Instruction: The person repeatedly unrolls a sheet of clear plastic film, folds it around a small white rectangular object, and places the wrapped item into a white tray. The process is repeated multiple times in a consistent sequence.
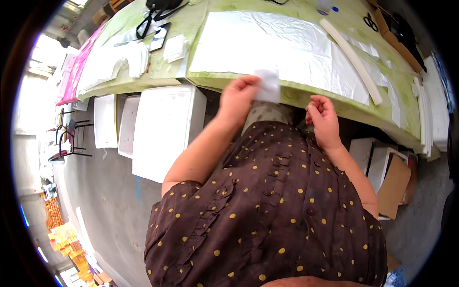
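My left hand pinches one edge of a small, thin white sheet, held just over the table's near edge. The sheet looks slightly see-through and a little blurred. To its right, my right hand is closed with curled fingers in front of the same edge; what it holds, if anything, I cannot make out. Beyond both hands a large, wrinkled silvery-white sheet lies flat on the table. A long cream strip rests along its right side.
The green-covered table curves around me. Left on it are a white folded stack, a phone and a black bag. Scissors and a cardboard box lie far right. White foam boxes stand below left.
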Tool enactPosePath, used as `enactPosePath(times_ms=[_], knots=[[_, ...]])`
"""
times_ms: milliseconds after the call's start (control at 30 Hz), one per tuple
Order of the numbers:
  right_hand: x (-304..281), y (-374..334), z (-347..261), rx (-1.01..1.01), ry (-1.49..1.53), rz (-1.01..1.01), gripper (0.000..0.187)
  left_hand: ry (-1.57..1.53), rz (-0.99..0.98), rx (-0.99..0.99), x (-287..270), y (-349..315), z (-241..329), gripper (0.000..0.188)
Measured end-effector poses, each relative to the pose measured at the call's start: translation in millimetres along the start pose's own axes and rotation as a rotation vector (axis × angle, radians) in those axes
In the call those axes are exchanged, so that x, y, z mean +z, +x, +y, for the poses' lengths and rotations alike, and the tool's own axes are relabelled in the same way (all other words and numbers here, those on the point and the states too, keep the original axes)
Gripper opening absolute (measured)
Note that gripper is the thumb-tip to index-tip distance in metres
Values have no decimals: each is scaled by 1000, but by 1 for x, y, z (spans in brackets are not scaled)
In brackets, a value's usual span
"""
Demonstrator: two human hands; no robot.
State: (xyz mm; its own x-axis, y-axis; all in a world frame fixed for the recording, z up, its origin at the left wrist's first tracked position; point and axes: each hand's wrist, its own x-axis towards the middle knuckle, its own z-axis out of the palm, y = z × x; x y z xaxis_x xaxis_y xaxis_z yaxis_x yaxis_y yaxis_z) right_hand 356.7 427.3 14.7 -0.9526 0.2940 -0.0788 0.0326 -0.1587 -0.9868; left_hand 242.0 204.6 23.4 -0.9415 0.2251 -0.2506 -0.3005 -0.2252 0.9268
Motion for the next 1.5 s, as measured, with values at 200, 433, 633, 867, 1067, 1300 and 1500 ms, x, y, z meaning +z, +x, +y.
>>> enactPosePath(times_ms=[200,433,633,867,1067,1300,1500], knots=[[-1,-1,8,77,-50,-90,19,222,324,365,-155,89,109,30],[7,0,5,194,-135,-161,16,547,444,150,-209,153,161,30],[11,5,5,204,-158,-223,16,787,484,13,-203,166,150,59],[20,12,8,206,-215,-289,16,820,328,-333,-189,163,162,58],[19,13,13,187,-225,-305,15,1061,193,-337,-188,184,156,65],[16,11,19,132,-291,-307,15,1600,351,82,-174,183,136,107],[17,9,26,144,-214,-336,16,1525,316,49,-202,211,130,97]])
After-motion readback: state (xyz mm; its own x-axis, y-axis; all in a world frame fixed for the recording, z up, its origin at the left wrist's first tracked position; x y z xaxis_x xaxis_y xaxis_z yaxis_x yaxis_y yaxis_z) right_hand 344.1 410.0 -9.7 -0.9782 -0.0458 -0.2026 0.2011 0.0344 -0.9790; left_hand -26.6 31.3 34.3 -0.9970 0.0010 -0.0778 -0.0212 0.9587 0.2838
